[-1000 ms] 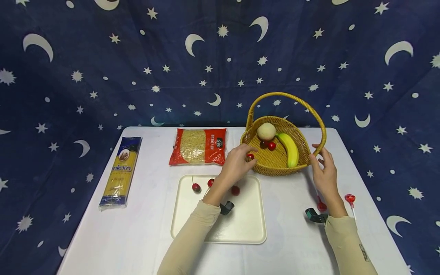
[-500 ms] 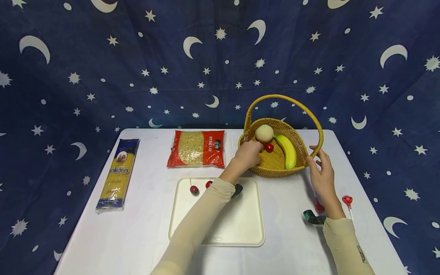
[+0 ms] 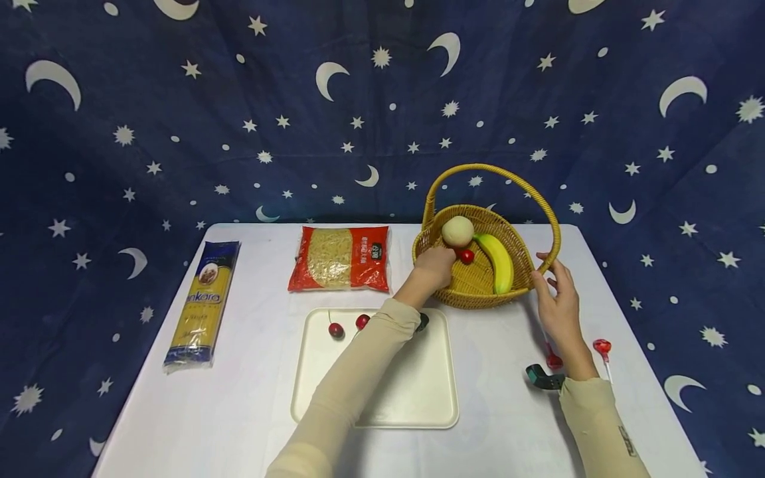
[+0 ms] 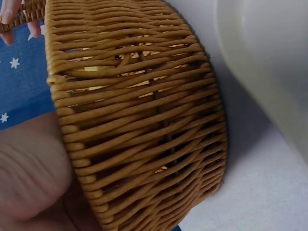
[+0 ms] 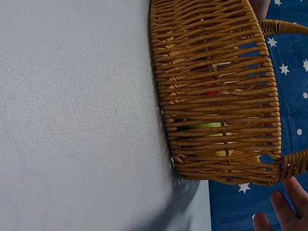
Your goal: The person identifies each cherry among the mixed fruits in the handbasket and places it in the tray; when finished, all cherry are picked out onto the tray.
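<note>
A wicker basket (image 3: 478, 300) with a tall arched handle stands at the back right of the table. Inside it lie a banana (image 3: 499, 264), a pale round fruit (image 3: 457, 231) and red cherries (image 3: 467, 256). My left hand (image 3: 435, 267) reaches over the basket's left rim, close to the cherries. Its fingertips are hidden by the hand and the wicker wall (image 4: 139, 115), so I cannot tell whether a cherry is in them. With thumb and fingers, my right hand (image 3: 560, 307) holds the foot of the handle on the basket's right side.
A cream tray (image 3: 412, 405) under my left forearm bears cherries (image 3: 337, 330), partly covered by the sleeve. Behind it lies a red bag of pasta (image 3: 340, 259); a spaghetti packet (image 3: 203, 302) lies far left. Lollipops (image 3: 602, 346) rest beside my right wrist.
My left hand has gone from the basket's left rim, with a cherry at its fingers, down into the basket. Over the last half second it barely moves. The right hand stays on the handle.
</note>
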The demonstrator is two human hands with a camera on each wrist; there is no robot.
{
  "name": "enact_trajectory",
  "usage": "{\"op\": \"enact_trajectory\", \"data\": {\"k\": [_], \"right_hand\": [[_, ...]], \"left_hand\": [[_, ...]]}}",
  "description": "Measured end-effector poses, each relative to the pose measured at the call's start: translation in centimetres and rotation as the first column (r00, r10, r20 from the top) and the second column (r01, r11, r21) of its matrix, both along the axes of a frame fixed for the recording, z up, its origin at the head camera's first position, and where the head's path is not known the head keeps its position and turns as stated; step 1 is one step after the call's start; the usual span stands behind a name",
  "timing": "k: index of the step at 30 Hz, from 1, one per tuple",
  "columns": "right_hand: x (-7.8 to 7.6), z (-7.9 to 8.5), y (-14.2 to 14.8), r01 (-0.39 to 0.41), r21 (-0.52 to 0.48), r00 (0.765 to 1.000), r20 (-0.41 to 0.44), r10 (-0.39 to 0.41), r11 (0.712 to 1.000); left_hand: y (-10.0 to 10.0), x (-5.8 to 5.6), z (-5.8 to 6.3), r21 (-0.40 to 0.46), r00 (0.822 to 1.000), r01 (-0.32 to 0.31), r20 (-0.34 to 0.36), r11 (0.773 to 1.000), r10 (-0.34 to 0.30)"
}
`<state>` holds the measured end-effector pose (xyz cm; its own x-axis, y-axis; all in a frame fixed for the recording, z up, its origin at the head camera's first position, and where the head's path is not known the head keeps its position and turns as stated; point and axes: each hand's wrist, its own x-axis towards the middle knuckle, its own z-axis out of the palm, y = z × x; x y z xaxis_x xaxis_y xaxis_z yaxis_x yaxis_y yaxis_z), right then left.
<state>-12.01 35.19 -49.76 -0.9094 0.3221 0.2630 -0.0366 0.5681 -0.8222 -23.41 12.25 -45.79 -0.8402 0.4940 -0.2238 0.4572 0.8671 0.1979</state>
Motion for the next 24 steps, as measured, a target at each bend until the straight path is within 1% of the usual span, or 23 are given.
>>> {"op": "enact_trajectory", "data": {"k": [6,10,13,17,24], "right_hand": [[-0.1,-0.3,0.0,0.001,0.016,1.0,0.003,-0.001,1.0],[-0.1,-0.5,0.1,0.004,0.022,1.0,0.004,-0.004,1.0],[0.0,-0.4,0.1,0.005,0.023,1.0,0.005,-0.006,1.0],[0.1,-0.3,0.1,0.007,0.026,1.0,0.012,-0.007,1.0],[0.1,-0.1,0.1,0.012,0.027,1.0,0.02,-0.013,1.0]], "left_hand": [[0.1,-0.3,-0.3,-0.01,0.999,-0.035,0.028,0.999,0.035],[0.0,-0.3,-0.3,0.008,0.999,-0.037,0.03,0.999,0.037],[0.1,-0.2,-0.3,0.031,0.999,-0.03,0.012,0.999,0.03],[0.4,-0.2,-0.1,0.078,0.999,-0.005,-0.041,0.997,0.008],[0.4,0.0,0.8,0.203,0.996,0.028,-0.088,0.979,-0.01]]}}
